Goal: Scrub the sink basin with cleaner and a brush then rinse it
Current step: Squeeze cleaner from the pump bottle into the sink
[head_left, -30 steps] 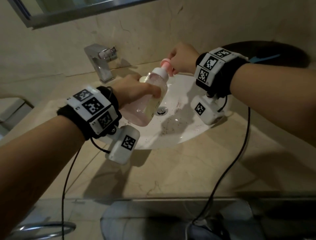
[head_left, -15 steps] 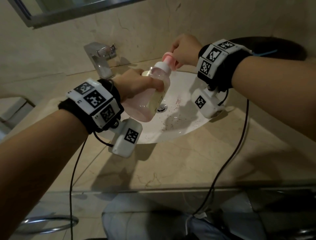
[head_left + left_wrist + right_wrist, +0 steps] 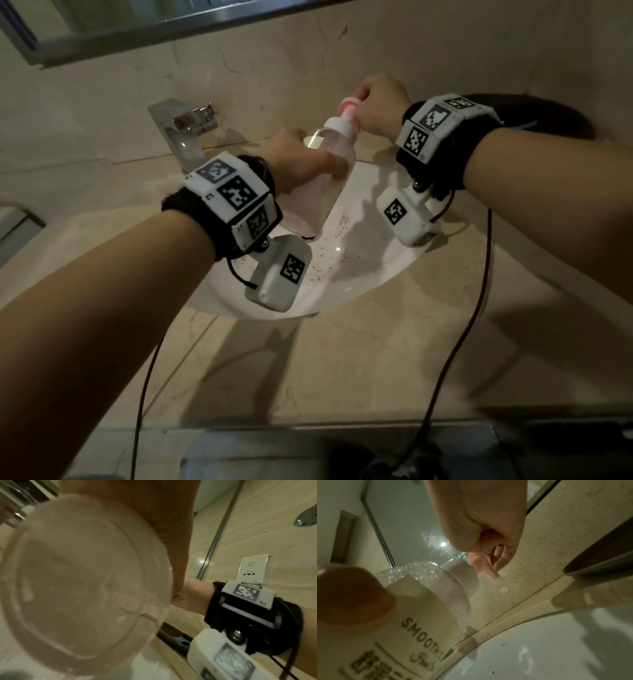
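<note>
My left hand (image 3: 301, 161) grips a clear bottle of pinkish cleaner (image 3: 334, 147) around its middle, held tilted over the white sink basin (image 3: 363, 277). Its round base (image 3: 77, 577) fills the left wrist view. My right hand (image 3: 380, 102) pinches the pink pump head (image 3: 349, 109) at the bottle's top. In the right wrist view the curled fingers (image 3: 501, 555) sit on the pink pump head (image 3: 481, 563), above the white collar (image 3: 462, 574) and the label (image 3: 419, 628). Dark specks dot the basin. No brush is clearly in view.
A chrome faucet (image 3: 181, 133) stands at the back left of the basin. A dark round tray (image 3: 541, 116) with something blue lies behind my right wrist. Beige stone counter (image 3: 342, 370) surrounds the sink; a mirror frame (image 3: 137, 31) runs above. Cables hang from both wrists.
Both hands and the bottle have risen slightly and the bottle stands more upright; the right hand stays on the pump head throughout.
</note>
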`<state>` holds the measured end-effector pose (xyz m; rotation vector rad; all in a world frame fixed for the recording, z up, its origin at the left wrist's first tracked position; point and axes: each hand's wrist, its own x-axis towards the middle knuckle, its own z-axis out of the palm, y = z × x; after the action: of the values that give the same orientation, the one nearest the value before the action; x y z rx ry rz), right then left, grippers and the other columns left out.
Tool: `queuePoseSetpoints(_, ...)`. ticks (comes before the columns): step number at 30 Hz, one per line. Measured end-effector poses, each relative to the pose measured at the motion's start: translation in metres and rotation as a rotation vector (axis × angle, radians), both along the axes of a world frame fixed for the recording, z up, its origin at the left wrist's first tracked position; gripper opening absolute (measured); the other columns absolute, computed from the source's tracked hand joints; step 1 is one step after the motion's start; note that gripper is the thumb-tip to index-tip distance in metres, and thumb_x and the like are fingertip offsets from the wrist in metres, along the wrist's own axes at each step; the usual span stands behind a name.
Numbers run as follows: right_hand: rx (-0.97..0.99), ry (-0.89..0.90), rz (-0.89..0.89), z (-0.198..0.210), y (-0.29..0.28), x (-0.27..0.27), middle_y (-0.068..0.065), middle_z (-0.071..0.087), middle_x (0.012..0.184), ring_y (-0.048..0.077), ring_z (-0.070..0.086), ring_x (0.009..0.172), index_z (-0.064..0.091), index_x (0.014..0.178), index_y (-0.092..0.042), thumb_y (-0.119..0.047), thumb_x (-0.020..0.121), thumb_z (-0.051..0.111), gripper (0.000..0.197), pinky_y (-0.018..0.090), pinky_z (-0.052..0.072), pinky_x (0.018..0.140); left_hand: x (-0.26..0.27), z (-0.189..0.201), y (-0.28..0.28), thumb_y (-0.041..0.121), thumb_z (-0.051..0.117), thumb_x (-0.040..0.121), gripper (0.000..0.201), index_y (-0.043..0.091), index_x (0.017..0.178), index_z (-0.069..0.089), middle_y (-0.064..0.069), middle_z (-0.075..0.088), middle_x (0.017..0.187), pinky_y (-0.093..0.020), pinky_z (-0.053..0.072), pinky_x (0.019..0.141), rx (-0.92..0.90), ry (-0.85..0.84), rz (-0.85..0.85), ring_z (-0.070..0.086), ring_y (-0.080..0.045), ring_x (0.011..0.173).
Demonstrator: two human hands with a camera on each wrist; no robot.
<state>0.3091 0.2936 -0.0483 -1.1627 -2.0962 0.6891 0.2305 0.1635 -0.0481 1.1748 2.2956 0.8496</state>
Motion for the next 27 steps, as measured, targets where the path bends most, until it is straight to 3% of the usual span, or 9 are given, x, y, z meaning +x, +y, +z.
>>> queuePoseSetpoints(3,0.010,-0.005,0.000,-0.004,0.009,-0.005,0.002,0.057,0.095,0.012,0.049,0.089,0.043,0.061,-0.022,-0.017,0.090,0.058,0.033,0.022,0.041,0.075,-0.006,0.000,0.011,0.036,0.075,0.067,0.056,0.020,0.116,0.054,-0.004,0.066,0.099,-0.036,0.057,0.079,0.001,-0.004,0.014,0.065,-0.022,0.085)
queuePoseSetpoints(5,0.000,0.015,-0.008,-0.007,0.011,-0.010,0.004,0.064,0.109,0.014,0.056,0.095,0.062,0.082,-0.016,-0.016,0.090,0.058,0.009,0.024,0.045,0.083,-0.008,0.001,0.016,0.033,0.075,0.068,0.057,0.020,0.120,0.054,-0.004,0.065,0.103,-0.037,0.057,0.079,0.000,-0.017,0.013,0.065,-0.024,0.086)
queuePoseSetpoints(7,0.010,0.000,-0.026,-0.006,0.010,-0.012,0.008,0.065,0.119,0.020,0.059,0.108,0.066,0.108,-0.006,-0.016,0.091,0.057,0.022,0.025,0.046,0.091,-0.008,0.000,0.021,0.029,0.074,0.070,0.057,0.019,0.122,0.053,-0.004,0.064,0.105,-0.034,0.057,0.074,0.005,-0.040,0.003,0.065,-0.022,0.083)
queuePoseSetpoints(10,0.061,-0.077,-0.048,-0.003,0.014,-0.010,0.011,0.061,0.124,0.023,0.057,0.116,0.062,0.117,-0.001,-0.017,0.094,0.053,0.030,0.028,0.045,0.098,-0.007,-0.002,0.029,0.027,0.074,0.073,0.059,0.020,0.126,0.049,-0.003,0.062,0.101,-0.029,0.055,0.068,0.006,-0.083,-0.010,0.063,-0.019,0.081)
queuePoseSetpoints(14,0.092,-0.105,-0.042,0.002,0.020,-0.009,0.011,0.062,0.123,0.021,0.058,0.112,0.062,0.115,-0.001,-0.014,0.094,0.051,0.027,0.027,0.044,0.095,-0.009,-0.003,0.034,0.030,0.075,0.070,0.060,0.020,0.124,0.051,-0.004,0.064,0.102,-0.034,0.057,0.076,0.014,-0.103,-0.017,0.065,-0.021,0.086)
queuePoseSetpoints(18,0.022,-0.099,0.011,0.004,0.021,-0.009,0.012,0.064,0.119,0.023,0.059,0.109,0.065,0.092,-0.007,-0.018,0.093,0.054,0.015,0.030,0.046,0.095,-0.008,-0.003,0.033,0.044,0.075,0.050,0.070,0.024,0.113,0.051,-0.004,0.067,0.101,-0.044,0.057,0.084,0.010,-0.075,-0.026,0.068,-0.025,0.089)
queuePoseSetpoints(21,-0.048,-0.042,0.043,0.003,0.024,-0.009,0.007,0.063,0.100,0.021,0.061,0.101,0.057,0.072,-0.016,-0.020,0.090,0.058,0.019,0.030,0.049,0.095,-0.009,-0.005,0.034,0.043,0.075,0.058,0.071,0.026,0.120,0.046,0.000,0.063,0.093,-0.043,0.056,0.084,0.006,-0.059,-0.013,0.066,-0.025,0.089)
queuePoseSetpoints(24,-0.097,0.003,0.074,0.000,0.023,-0.009,0.002,0.060,0.087,0.013,0.056,0.083,0.065,0.089,-0.010,-0.017,0.088,0.059,0.010,0.029,0.049,0.090,-0.012,-0.009,0.034,0.044,0.075,0.058,0.080,0.026,0.129,0.044,0.003,0.061,0.088,-0.043,0.056,0.084,0.005,-0.029,0.009,0.066,-0.023,0.087)
queuePoseSetpoints(27,-0.130,0.004,0.118,-0.003,0.022,-0.011,0.010,0.066,0.092,0.015,0.059,0.084,0.061,0.078,-0.013,-0.011,0.085,0.059,0.008,0.034,0.052,0.091,-0.017,-0.011,0.031,0.043,0.075,0.061,0.083,0.026,0.135,0.041,0.005,0.060,0.086,-0.041,0.057,0.082,-0.010,-0.003,0.010,0.066,-0.021,0.085)
